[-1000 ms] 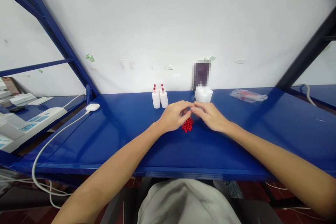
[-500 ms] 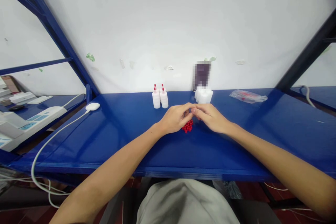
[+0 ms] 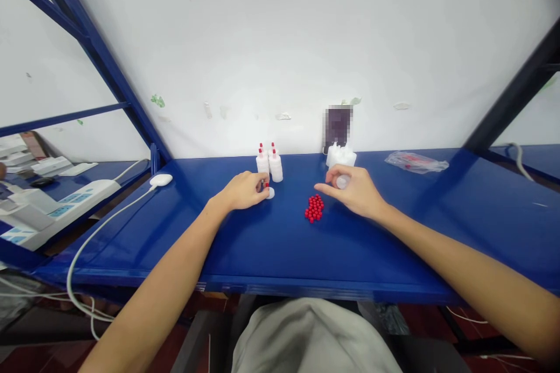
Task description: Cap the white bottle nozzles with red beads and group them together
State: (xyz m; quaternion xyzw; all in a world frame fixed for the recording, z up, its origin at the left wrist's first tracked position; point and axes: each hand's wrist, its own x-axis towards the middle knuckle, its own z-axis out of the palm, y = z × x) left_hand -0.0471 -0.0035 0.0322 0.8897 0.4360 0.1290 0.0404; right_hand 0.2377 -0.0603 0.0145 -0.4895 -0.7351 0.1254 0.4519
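Over the worktop [image 3: 271, 245], I see the left hand [image 3: 245, 190] now parted from the right hand [image 3: 353, 191]: left's pinching a red-tipped bottle [image 3: 270, 193], right's gripping a white piece [image 3: 342, 182]. Shared step looks done.

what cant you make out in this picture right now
Head view: the dark patch behind the white containers, pixelated.
Head view: the full shape of the red-tipped piece, partly covered by the left hand.
Head view: the rest of the pale object, hidden by the right hand.
Head view: the clear bag's red contents, too blurred.
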